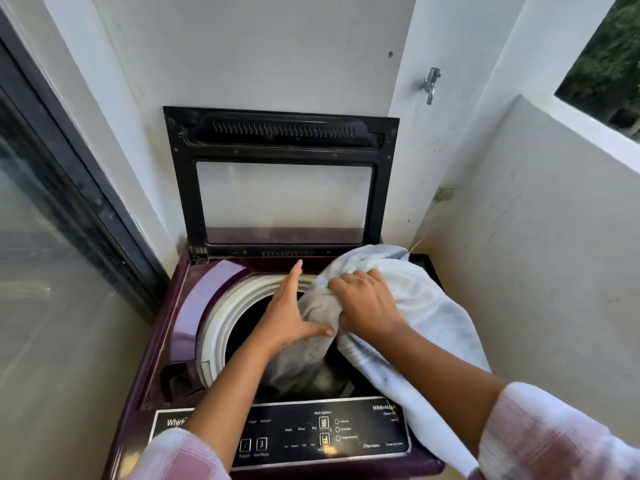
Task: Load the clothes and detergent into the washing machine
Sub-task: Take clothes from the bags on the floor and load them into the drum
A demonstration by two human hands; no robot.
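So the clothes-loading step was clearly in hand: a pale towel (408, 306), long axis run diagonally from the washer's back-right corner down over the control panel (277, 434), was bunched in the fisted right hand (363, 303) and steadied by the flat, spread left hand (294, 317), so next it'd probably need stuffing into the drum (249, 323).
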